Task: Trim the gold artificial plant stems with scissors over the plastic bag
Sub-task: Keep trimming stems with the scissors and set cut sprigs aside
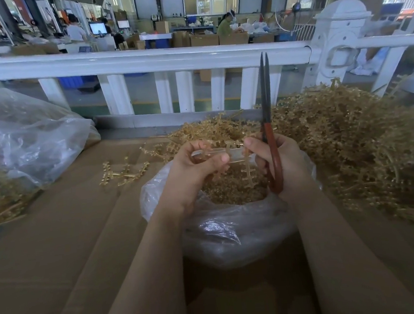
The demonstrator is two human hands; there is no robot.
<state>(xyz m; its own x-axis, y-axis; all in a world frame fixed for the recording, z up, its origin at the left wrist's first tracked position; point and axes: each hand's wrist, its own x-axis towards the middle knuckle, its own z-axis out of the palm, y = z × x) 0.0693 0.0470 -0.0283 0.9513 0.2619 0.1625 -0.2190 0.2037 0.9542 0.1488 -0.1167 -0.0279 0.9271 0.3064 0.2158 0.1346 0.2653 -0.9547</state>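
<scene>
Both hands raised: L (197, 167) pinching, R (283, 163) curled tight.

My forearms are bare up to the near edge of view, no sleeves showing. My left hand (197, 167) and right hand (279, 162), above the plastic bag (231, 231), wear no gloves, rings or watch. Nails are short and unpainted.

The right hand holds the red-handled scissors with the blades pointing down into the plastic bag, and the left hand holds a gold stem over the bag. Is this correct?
Not quite: in the head view the scissors in the right hand point up, blades nearly closed, away from the plastic bag. The rest holds: the left hand holds a gold stem over the bag.
</scene>
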